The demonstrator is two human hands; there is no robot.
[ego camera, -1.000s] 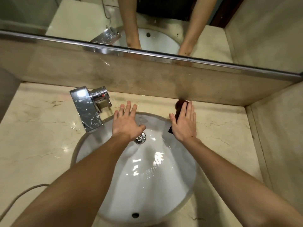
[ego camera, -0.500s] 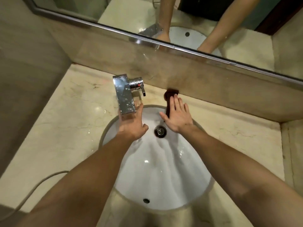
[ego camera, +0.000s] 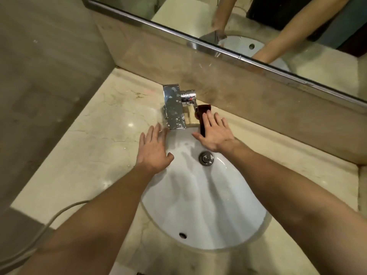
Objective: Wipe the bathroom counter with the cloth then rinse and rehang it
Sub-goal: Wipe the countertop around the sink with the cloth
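The right hand (ego camera: 215,133) lies flat, fingers straight and a little spread, pressing down on the dark brown cloth (ego camera: 202,112). Most of the cloth is hidden under the palm and fingers. Only its far end and a strip beside the thumb show, so its full shape cannot be told. It sits on the back rim of the sink (ego camera: 208,207), just right of the faucet (ego camera: 174,108) and touching or nearly touching the backsplash (ego camera: 258,100).

The left hand (ego camera: 153,149) is open too, fingers straight, holding nothing. It lies over the counter (ego camera: 95,151) at the sink's left edge, its fingertips near the front of the faucet. Whether the palm rests on the stone cannot be told.

Between the two wrists is the drain plug (ego camera: 206,158), and the overflow hole (ego camera: 182,235) is at the near wall of the bowl. A pale cable (ego camera: 49,221) runs off the lower left corner, its ends cut off. The mirror (ego camera: 198,20) above shows only blurred forearms and part of the basin.
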